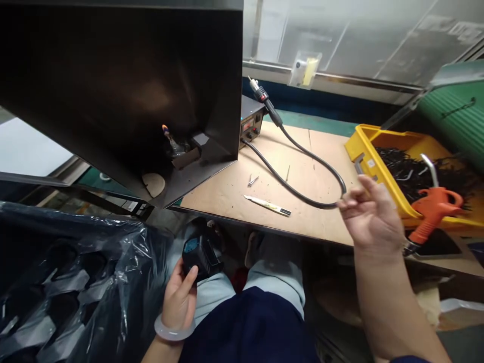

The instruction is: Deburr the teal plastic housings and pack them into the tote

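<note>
My left hand [180, 297] is closed around a black block-shaped plastic part [203, 257] with a teal face, held above my lap below the table edge. My right hand [372, 217] is raised over the right side of the table, palm showing and fingers curled together; whatever may be between the fingertips is too small to make out. It is next to the black cable loop [321, 204] and the yellow bin [368, 166]. Nearer the table's middle lie a craft knife [266, 205] and small metal bits [252, 180].
A small flame [165, 130] burns inside a large black box-shaped hood [113, 75]. A hot-air tool [265, 101] leans by its control unit [251, 123]. Black parts [408, 171] fill the bin, with an orange air gun [434, 209] at its rim. Plastic-lined trays [75, 282] stand left.
</note>
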A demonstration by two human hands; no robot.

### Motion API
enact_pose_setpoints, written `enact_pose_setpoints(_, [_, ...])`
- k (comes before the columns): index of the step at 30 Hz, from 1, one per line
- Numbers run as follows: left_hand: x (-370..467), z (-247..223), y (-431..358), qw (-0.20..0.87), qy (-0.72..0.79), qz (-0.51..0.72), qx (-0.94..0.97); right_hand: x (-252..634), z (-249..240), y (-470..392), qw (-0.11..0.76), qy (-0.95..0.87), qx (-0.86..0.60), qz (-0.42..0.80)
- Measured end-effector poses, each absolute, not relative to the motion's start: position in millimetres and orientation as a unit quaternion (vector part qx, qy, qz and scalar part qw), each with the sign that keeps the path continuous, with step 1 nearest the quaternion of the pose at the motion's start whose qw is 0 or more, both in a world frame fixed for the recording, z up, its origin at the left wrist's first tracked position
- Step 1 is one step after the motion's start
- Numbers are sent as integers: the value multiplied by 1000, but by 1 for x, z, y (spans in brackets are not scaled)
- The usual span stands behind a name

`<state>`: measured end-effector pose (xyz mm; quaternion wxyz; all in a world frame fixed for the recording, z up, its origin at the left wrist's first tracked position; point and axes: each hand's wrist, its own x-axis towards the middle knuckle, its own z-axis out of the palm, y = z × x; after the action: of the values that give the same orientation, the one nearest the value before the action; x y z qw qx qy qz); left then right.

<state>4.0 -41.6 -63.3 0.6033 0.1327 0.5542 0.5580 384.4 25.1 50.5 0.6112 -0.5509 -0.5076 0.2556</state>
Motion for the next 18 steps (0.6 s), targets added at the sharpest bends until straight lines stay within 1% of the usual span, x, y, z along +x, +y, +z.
enact_pose_setpoints(3, [6, -64, -48, 609, 550, 558, 122, 358, 29, 63, 498, -607, -558, 269])
enact_pose_setpoints(5, [7, -63, -52, 611, 546, 563, 110, 332, 11, 93, 437, -662, -546, 270])
enact_pose_setpoints(9, [1, -58, -59, 604, 534, 584, 96, 294, -12, 156, 345, -744, -523, 232])
enact_pose_setpoints(12, [-8, -54, -64, 582, 526, 614, 89, 289, -12, 185, 298, -780, -510, 206])
enact_pose_setpoints(14, [-10, -54, -67, 570, 513, 636, 86, 293, -6, 188, 276, -798, -498, 195])
enact_pose_setpoints(16, [-8, -54, -68, 561, 493, 659, 84, 297, 4, 181, 268, -810, -487, 186])
enact_pose_setpoints(18, [-2, -56, -67, 556, 471, 681, 76, 295, 10, 176, 286, -815, -470, 184])
